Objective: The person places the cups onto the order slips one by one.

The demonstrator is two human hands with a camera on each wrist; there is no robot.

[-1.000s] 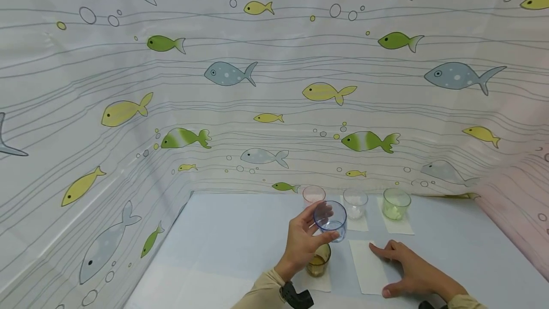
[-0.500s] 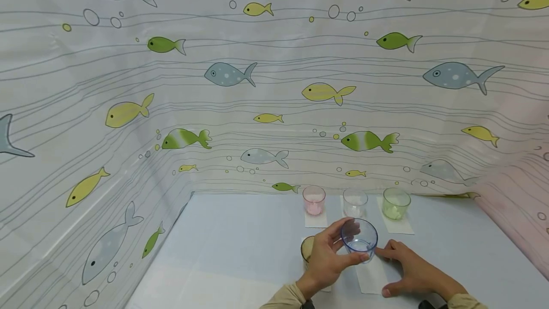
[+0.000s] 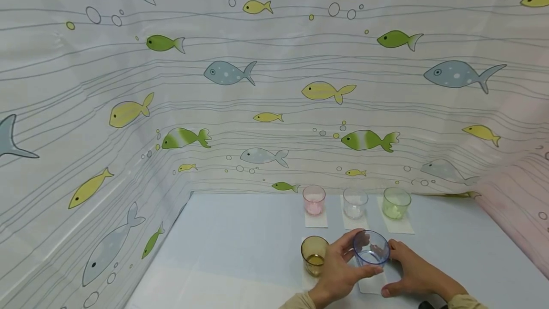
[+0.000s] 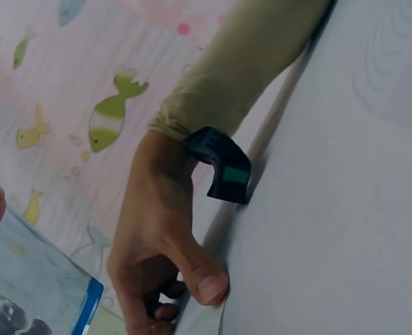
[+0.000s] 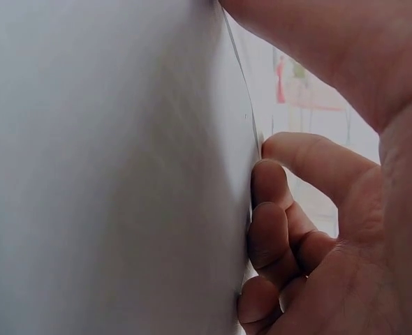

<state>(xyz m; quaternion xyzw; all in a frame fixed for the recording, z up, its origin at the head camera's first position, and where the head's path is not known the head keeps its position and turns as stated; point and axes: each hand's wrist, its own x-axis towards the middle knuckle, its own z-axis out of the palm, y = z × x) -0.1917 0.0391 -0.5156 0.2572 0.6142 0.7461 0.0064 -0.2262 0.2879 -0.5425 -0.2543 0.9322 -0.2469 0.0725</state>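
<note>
In the head view my left hand (image 3: 338, 273) holds a clear blue-rimmed glass (image 3: 372, 254) by its side, thumb in front and fingers behind. The glass is over a white paper strip (image 3: 371, 285) on the table. Just right of the glass, my right hand (image 3: 413, 271) rests with its thumb and index finger at the strip's right edge. The left wrist view shows the glass (image 4: 31, 279) tilted in the lower left corner, with the right hand (image 4: 160, 237) beyond it. In the right wrist view the right hand's loosely bent fingers (image 5: 269, 237) touch the flat white surface.
Left of my left hand stands an amber glass (image 3: 314, 255) on paper. Behind are a pink glass (image 3: 314, 200), a colourless glass (image 3: 355, 203) and a green glass (image 3: 396, 203), each on a paper strip. A fish-patterned curtain (image 3: 279, 99) surrounds the pale table (image 3: 227, 242).
My left hand has carried the blue glass rightward and toward me, from above the amber glass to over the paper strip. The right hand has stayed nearly still.
</note>
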